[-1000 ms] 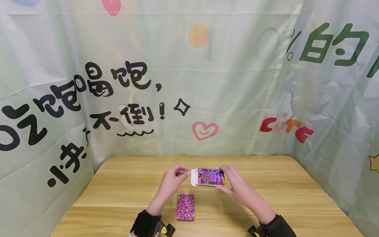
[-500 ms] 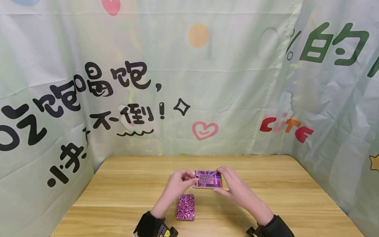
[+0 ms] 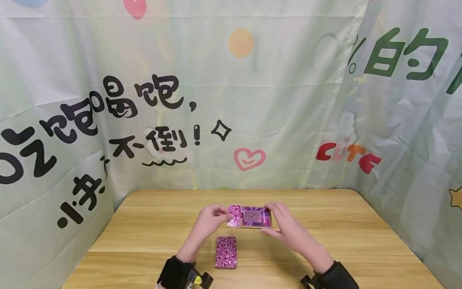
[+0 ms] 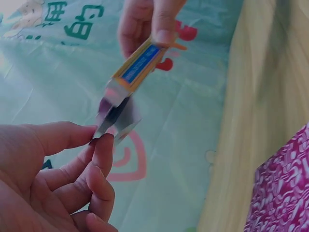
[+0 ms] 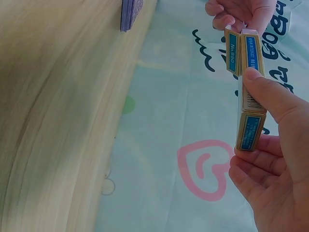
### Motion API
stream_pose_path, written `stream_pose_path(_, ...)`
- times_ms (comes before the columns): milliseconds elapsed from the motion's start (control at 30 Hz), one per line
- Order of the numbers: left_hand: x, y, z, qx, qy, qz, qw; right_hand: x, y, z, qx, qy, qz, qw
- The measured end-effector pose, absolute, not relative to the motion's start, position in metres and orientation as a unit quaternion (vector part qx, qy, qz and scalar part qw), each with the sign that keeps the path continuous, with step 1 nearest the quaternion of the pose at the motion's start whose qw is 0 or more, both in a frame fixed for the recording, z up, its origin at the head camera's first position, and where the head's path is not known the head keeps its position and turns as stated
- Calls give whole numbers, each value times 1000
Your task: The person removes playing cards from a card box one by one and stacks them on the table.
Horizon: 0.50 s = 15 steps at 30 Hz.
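Over the table, my right hand (image 3: 286, 222) grips the right end of a purple card box (image 3: 255, 217), thumb on the near side and fingers on the far side. From its left end sticks out a magenta patterned playing card (image 3: 235, 211), which my left hand (image 3: 210, 221) pinches between thumb and fingers. The left wrist view shows these fingers (image 4: 102, 150) pinching a thin edge just beyond the box's mouth. Gold and blue box sides (image 5: 251, 128) show in the right wrist view. Closer to me, a deck of cards (image 3: 226, 253) with the same magenta pattern lies on the table.
A light wooden table (image 3: 144, 237) spans the area beneath both hands. Behind it and along both sides hang pale green cloths (image 3: 288, 120) printed with lettering, hearts and dots. Black wrist straps with small cameras sit on both forearms.
My left hand went from beside the box to its mouth, then back left, with the magenta card now showing between. The right hand shifted slightly left, still holding the box. The deck stayed put.
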<state>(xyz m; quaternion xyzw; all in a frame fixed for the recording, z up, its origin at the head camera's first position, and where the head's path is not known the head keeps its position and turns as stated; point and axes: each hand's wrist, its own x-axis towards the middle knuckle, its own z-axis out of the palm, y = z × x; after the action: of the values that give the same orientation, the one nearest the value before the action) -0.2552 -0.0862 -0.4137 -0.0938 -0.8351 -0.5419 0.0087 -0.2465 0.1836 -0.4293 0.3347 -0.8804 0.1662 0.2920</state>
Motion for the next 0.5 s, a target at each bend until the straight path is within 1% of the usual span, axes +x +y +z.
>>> stream_pose_path(133,-258,-96,-409,-69,-822,-565,4,-247,185,-429,325,-884,167,291)
stream_pose_path(233,-260,-102,-404,-54,-810,-584,10,-247,186,-428,321,-886,165,290)
stream_pose_path(500,-262,-118,-396,-21,-793,-607,40,-247,188,-427,317,-887,167,292)
